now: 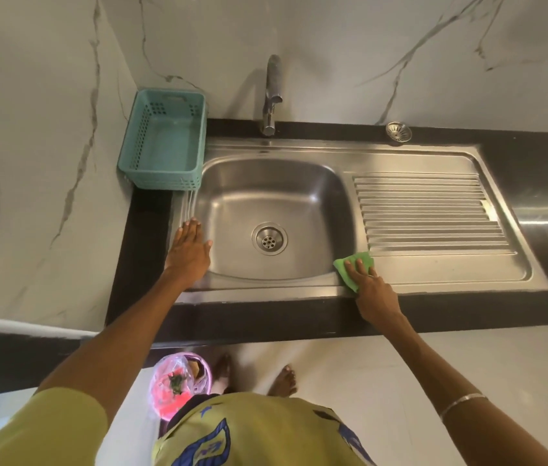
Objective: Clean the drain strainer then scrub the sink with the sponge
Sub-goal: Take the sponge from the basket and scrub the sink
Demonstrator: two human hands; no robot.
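The steel sink (pixel 266 193) has a round drain (pixel 269 238) in the middle of its basin. The drain strainer (pixel 398 131) lies apart on the black counter behind the drainboard. My right hand (pixel 368 280) presses a green sponge (pixel 350 265) flat on the sink's rim at the basin's front right corner, fingers straight. My left hand (pixel 189 245) rests flat and open on the rim left of the basin, holding nothing.
A teal plastic basket (pixel 165 142) stands at the sink's back left corner. The tap (pixel 271 95) rises behind the basin. The ribbed drainboard (pixel 430 213) stretches to the right. A pink bin with waste (pixel 175 381) stands on the floor by my feet.
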